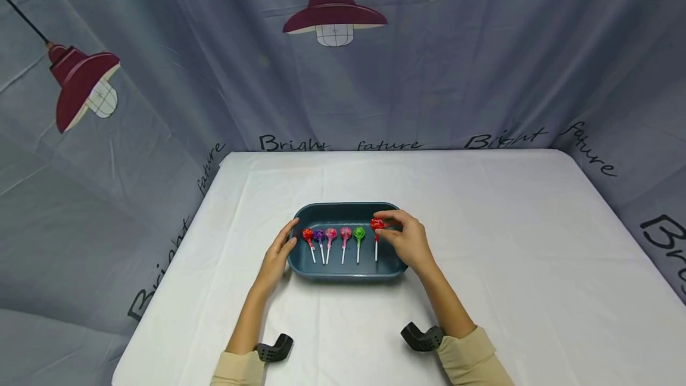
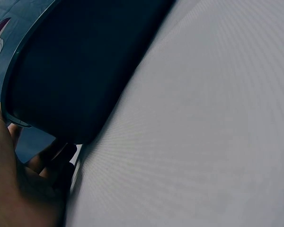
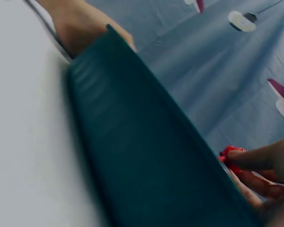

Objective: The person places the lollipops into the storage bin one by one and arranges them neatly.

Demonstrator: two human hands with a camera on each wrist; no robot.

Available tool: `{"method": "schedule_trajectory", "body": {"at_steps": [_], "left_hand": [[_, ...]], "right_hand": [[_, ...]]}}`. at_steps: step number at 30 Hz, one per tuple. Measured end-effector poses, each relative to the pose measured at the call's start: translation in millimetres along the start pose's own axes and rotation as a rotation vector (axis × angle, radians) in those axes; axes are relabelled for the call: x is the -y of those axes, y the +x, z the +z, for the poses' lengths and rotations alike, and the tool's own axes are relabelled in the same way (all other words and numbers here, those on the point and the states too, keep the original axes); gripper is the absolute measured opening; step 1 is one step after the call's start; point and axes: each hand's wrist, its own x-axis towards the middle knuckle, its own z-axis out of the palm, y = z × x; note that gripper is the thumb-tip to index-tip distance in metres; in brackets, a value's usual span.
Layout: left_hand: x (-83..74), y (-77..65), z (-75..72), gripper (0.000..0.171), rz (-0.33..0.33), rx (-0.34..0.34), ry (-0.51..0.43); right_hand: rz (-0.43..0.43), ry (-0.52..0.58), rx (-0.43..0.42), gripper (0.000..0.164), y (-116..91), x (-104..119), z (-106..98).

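A dark teal tray (image 1: 343, 279) sits on the white-covered table, holding a row of wrapped lollipops with their sticks toward me. From the left come a red lollipop (image 1: 308, 234), a purple one (image 1: 318, 235), two pink ones, the first (image 1: 330, 234) beside the second (image 1: 345, 233), and a green one (image 1: 359, 233). My left hand (image 1: 276, 259) grips the tray's left end, thumb at the rim and fingers against the outer side in the left wrist view. At the tray's right end, my right hand (image 1: 409, 241) pinches another red lollipop (image 1: 377, 224) by its head, stick pointing toward me.
White cloth (image 1: 514, 243) covers the table around the tray. A grey-blue curtain (image 1: 429, 76) with printed lamps and lettering hangs behind and along the sides. Black wrist mounts, one on the left (image 1: 276, 348) and one on the right (image 1: 421, 337), stick out inward from the forearms.
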Motion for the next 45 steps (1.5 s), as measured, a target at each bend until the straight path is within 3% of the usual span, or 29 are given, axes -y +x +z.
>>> {"method": "schedule_trajectory", "body": {"at_steps": [7,14,20,27,37,45], "left_hand": [[0.6,0.8,0.9,0.043,0.003,-0.005,-0.008],[3.1,1.2,2.4,0.043,0.0,0.004,-0.009],[2.2,2.2,2.4,0.044,0.023,0.002,-0.014],[1.5,3.3,2.0,0.044,0.034,0.022,-0.023],[3.5,2.0,1.3,0.044,0.035,0.012,-0.03],[3.6,0.5,0.7,0.044,0.02,0.011,-0.032]], "right_hand": [[0.01,-0.047,-0.043,0.027,3,0,13],[0.095,-0.065,-0.025,0.025,3,1,20],[0.153,0.017,-0.028,0.026,2,4,26],[0.174,0.077,-0.096,0.026,3,4,31],[0.162,0.004,-0.12,0.025,5,0,37],[0.22,-0.063,-0.115,0.021,4,1,40]]}}
